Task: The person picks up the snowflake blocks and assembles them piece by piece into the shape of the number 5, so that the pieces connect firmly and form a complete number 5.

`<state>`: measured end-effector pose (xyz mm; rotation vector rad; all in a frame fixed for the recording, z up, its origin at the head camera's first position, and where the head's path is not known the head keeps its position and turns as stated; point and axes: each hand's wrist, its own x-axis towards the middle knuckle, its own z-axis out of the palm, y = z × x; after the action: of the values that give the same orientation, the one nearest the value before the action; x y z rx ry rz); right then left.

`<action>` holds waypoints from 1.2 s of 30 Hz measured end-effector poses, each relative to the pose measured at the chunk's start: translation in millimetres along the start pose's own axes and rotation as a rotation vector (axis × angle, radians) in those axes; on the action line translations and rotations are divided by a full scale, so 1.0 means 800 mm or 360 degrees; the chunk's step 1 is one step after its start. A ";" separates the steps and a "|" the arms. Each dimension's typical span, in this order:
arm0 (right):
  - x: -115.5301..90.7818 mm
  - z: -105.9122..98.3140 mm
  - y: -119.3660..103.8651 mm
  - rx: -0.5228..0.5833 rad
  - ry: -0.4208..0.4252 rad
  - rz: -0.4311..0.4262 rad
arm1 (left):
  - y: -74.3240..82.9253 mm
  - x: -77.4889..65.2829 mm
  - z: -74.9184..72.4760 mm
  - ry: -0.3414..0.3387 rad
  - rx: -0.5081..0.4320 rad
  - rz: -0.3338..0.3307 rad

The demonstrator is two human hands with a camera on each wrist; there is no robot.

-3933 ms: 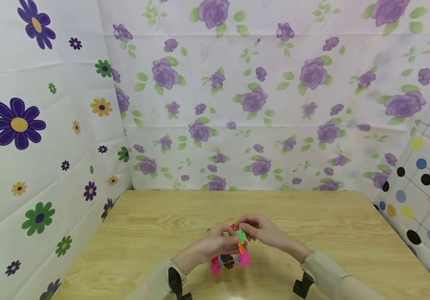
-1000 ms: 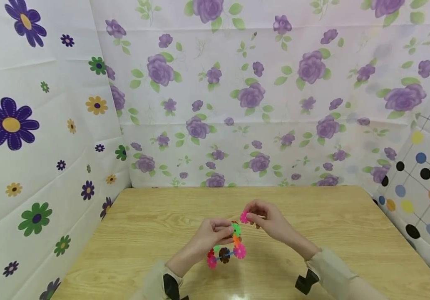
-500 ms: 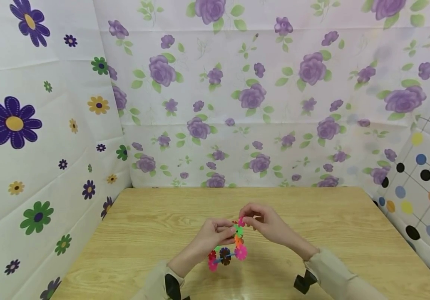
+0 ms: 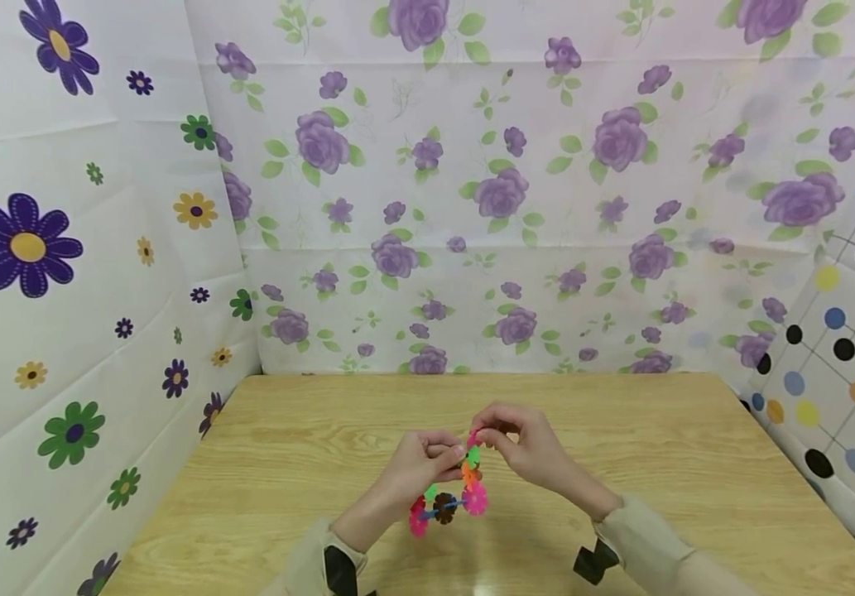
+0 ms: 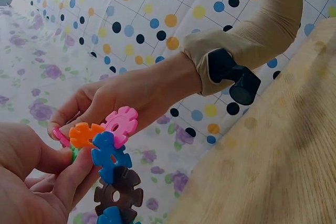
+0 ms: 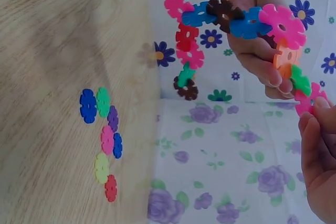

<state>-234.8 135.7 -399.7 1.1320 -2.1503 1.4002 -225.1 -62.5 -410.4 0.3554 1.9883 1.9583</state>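
Observation:
My left hand (image 4: 414,473) holds a chain of interlocking flower-shaped plastic discs, its thumb and fingertips at the green disc (image 6: 300,80). Between the thumb and fingers of my right hand (image 4: 522,445) is a pink disc (image 6: 311,99), which meets the green one's edge. In the right wrist view an orange disc (image 6: 287,59) and a larger pink disc (image 6: 283,25) follow the green. Blue and brown discs (image 6: 224,15) run on to another pink, where a red disc (image 6: 187,37) begins the other side. That side ends in a second brown disc (image 6: 186,88).
Several loose discs, such as a blue one (image 6: 88,106), a yellow one (image 6: 102,168) and a red one (image 6: 111,188), lie on the wooden table (image 4: 308,430). Behind the table hangs a floral cloth (image 4: 427,273), with patterned cloths at both sides.
A second ago my right hand held the pink disc apart, up and right of the green one. It has since come left and down to the green disc; the left hand keeps its hold.

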 end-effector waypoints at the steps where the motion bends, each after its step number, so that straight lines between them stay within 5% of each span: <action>1: 0.000 0.000 0.002 -0.0008 -0.0011 0.0006 | 0.000 0.000 0.000 0.0001 -0.0005 -0.0004; 9: -0.006 -0.004 0.024 0.0160 -0.0183 0.0152 | 0.000 -0.005 -0.006 -0.0129 -0.0035 -0.0037; 17: -0.004 -0.004 0.026 0.0243 -0.0190 0.0256 | 0.004 -0.006 -0.012 -0.0221 -0.0185 -0.0068; 25: 0.003 0.002 0.026 0.0310 -0.0189 0.0210 | 0.005 -0.008 -0.016 -0.0166 -0.0234 -0.0070; 36: 0.011 0.012 0.025 0.0283 -0.0142 0.0103 | 0.008 -0.005 -0.022 -0.0257 -0.0228 -0.0005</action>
<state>-254.3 127.9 -410.8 1.2195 -2.1760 1.6261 -228.4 -80.1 -403.8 0.4585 1.7376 1.9882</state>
